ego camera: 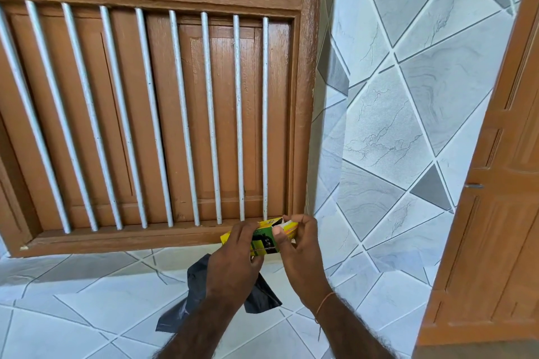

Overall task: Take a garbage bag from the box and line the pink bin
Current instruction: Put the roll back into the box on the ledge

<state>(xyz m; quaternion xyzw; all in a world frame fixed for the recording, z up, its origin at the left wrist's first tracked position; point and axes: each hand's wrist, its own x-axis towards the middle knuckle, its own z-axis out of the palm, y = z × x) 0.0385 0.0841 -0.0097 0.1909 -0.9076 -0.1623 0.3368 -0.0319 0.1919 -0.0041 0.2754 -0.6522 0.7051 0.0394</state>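
A small yellow and green garbage bag box (264, 242) is held up in front of the window's lower right corner. My left hand (233, 259) grips the box's left part, and a black garbage bag (192, 291) hangs down beneath this hand. My right hand (297, 248) pinches the box's open flap end at the right. The pink bin is not in view.
A brown wooden window frame (151, 239) with white bars (239, 125) fills the upper left. Grey and white tiles (388, 131) cover the wall. A wooden door (495, 213) stands at the right edge.
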